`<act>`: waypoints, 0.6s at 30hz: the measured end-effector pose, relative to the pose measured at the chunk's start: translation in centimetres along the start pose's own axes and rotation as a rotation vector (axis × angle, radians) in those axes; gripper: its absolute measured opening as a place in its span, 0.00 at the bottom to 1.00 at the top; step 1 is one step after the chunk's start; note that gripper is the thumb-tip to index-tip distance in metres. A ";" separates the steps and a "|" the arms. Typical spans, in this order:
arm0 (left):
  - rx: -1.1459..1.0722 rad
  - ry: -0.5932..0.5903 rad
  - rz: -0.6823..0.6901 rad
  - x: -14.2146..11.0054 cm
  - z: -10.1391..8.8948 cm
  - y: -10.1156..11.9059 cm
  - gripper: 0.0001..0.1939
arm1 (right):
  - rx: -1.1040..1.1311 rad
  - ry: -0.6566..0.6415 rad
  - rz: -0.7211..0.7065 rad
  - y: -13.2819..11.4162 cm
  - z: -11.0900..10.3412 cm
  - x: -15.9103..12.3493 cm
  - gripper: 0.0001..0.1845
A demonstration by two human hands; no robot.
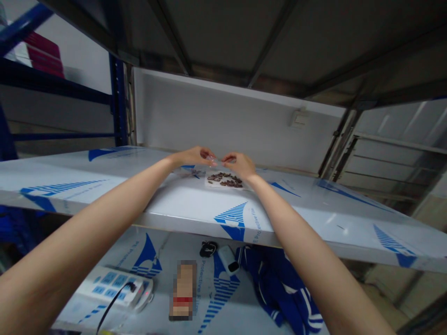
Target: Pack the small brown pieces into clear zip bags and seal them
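Two bare forearms (pixel 87 242) reach over a film-covered shelf (pixel 324 218), left hand (pixel 195 157) and right hand (pixel 240 166) close together, pinching the top of a clear plastic bag (pixel 210 182) holding brown pieces (pixel 223 179)

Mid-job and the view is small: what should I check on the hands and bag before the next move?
1. Left hand grip on the clear plastic bag: ok, fingertips pinch its top.
2. Right hand grip on the bag: cannot tell, fingertips are at its top edge.
3. Brown pieces inside the bag: ok.
4. Bag lying on the shelf: ok, set back from the front edge.
5. Bag opening: cannot tell.
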State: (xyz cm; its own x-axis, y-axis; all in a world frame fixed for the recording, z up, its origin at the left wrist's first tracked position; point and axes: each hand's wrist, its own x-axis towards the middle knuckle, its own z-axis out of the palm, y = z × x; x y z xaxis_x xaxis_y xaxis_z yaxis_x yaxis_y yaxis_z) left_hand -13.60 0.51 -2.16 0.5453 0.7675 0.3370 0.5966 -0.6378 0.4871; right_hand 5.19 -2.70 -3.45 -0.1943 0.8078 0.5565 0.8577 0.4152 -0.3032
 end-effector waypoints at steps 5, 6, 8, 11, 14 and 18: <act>-0.053 0.062 0.010 0.3 -0.1 -0.5 0.33 | -0.187 -0.327 -0.125 -0.5 0.7 -0.8 0.07; -0.051 0.065 0.011 0.3 0.0 -0.5 0.33 | -0.216 -0.323 -0.142 -0.7 0.8 -0.9 0.06; -0.035 0.060 0.008 0.2 0.0 -0.5 0.33 | -0.273 -0.300 -0.180 -1.1 0.9 -1.0 0.06; 0.000 0.046 0.000 0.1 -0.1 -0.4 0.31 | -0.300 -0.231 -0.194 -1.2 0.7 -0.8 0.06; 0.029 0.030 -0.002 -0.2 0.0 0.1 0.31 | -0.181 -0.076 -0.100 -0.7 0.3 -0.4 0.08; 0.012 -0.005 0.053 -0.4 0.4 1.0 0.29 | 0.067 0.108 -0.037 0.0 0.0 0.2 0.11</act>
State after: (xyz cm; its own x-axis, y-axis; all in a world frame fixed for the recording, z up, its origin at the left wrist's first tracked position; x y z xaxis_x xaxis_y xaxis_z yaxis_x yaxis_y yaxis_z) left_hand -12.94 -0.48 -2.15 0.5797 0.7321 0.3578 0.5735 -0.6785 0.4591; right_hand 5.12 -2.54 -3.30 -0.1701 0.7430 0.6473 0.8166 0.4739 -0.3294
